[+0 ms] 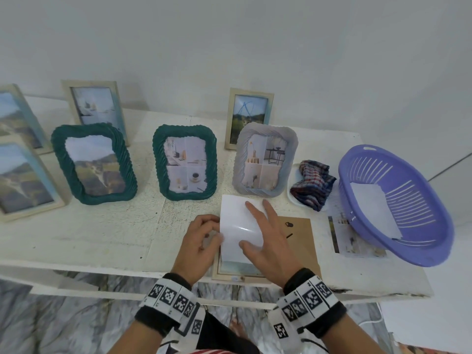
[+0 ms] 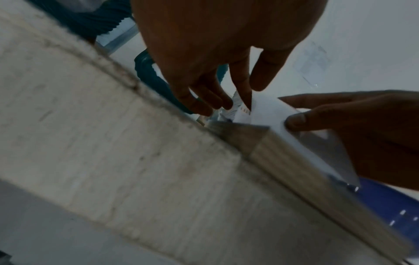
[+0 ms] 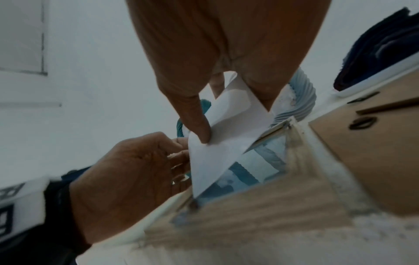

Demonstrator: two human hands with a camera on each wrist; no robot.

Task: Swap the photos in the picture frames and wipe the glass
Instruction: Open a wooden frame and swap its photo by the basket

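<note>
Photo (image 1: 236, 226) face-down, half seated in opened wooden frame (image 1: 229, 273) at table's (image 1: 102, 241) near edge.
Left hand (image 1: 198, 245) pinching photo's left edge, right hand (image 1: 265, 241) spread flat on top; backing board (image 1: 301, 241) still off beside it, checked cloth (image 1: 313, 183) untouched, wiping apparently ahead.

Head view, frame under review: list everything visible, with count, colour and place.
Standing frames: seven; two green, one grey, four pale wood; back and left of table.
Open frame: one, pale wood, front edge.
Photo: one, white back up, over open frame.
Backing board: one, brown, beside it.
Cloth: one, checked, white dish.
Basket: one, purple, right.
Left hand: pinches photo edge.
Right hand: flat on photo.
</note>
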